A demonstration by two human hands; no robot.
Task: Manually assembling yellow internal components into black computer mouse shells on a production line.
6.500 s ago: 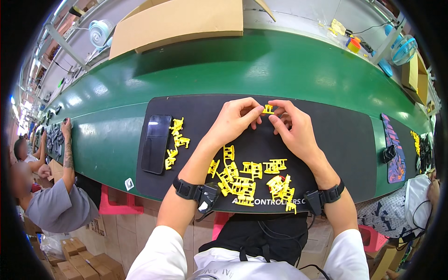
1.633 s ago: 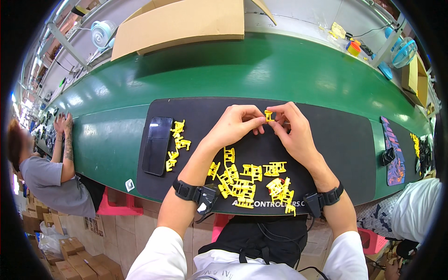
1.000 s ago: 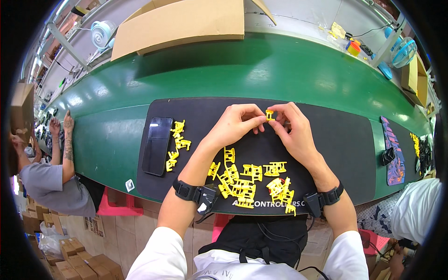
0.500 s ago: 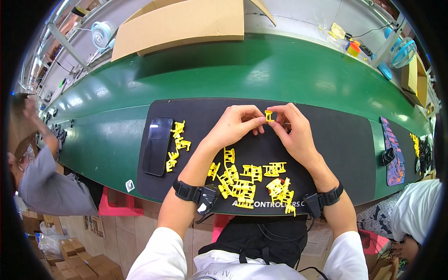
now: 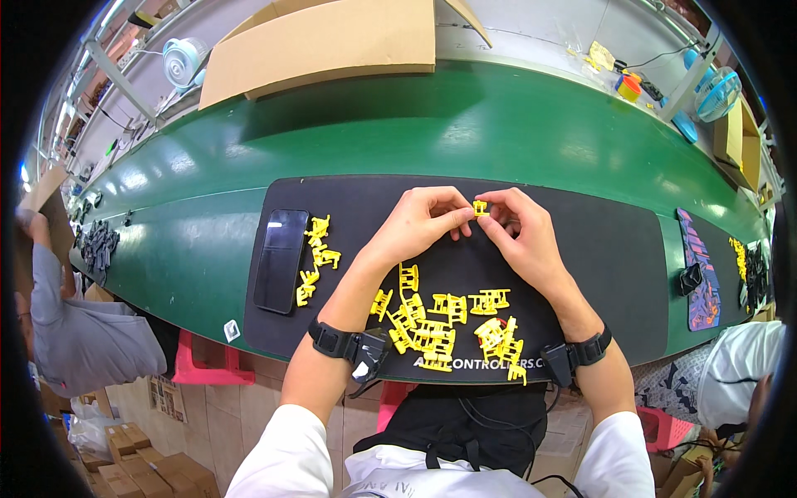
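Note:
A small yellow plastic part is pinched between the fingertips of both my hands, just above the black mat. My left hand grips it from the left side with thumb and index finger. From the right, my right hand holds it with thumb and forefinger. Between my forearms lies a loose pile of similar yellow plastic parts, with a few more to its right. Another small group of yellow parts rests on the mat left of my left forearm.
A black phone lies at the mat's left. An open cardboard box stands at the back of the green table. A person in grey is at the left, another in white at the right, beside a patterned mat.
The yellow part between my fingertips has turned slightly, while my hands stay nearly in place. The person at the left has shifted, with a piece of cardboard now near their raised hand.

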